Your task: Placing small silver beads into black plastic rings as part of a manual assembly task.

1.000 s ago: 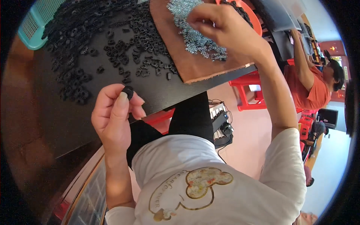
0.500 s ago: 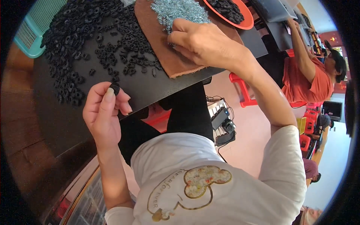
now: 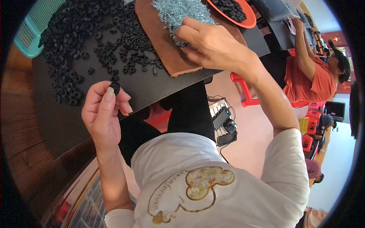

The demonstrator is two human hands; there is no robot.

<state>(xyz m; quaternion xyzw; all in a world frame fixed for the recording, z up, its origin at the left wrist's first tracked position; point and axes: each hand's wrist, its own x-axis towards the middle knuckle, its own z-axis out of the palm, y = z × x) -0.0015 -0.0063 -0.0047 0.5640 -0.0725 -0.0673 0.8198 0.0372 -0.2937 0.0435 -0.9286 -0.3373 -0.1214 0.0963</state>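
Observation:
My left hand (image 3: 104,110) is closed in a pinch on a small round black plastic part (image 3: 115,87), held over the near edge of the dark table. My right hand (image 3: 215,45) bends over a brown pad (image 3: 152,32), its fingers curled at the near edge of a heap of tiny silvery metal pieces (image 3: 180,13) that look like springs. Whatever lies between those fingertips is too small or hidden to make out. To the left of the pad spreads a large pile of black plastic parts (image 3: 72,41), with several loose ones nearest my left hand.
An orange-red plate (image 3: 249,19) of black parts stands at the far right, a teal plastic basket (image 3: 32,43) at the far left. A red stool (image 3: 243,91) and a box with cables (image 3: 224,119) are beyond the table's edge. Another person (image 3: 311,76) works at a neighbouring table.
My right hand has shifted slightly to the right along the edge of the silvery heap, its fingers still curled. The left hand keeps its hold on the black part, almost unmoved.

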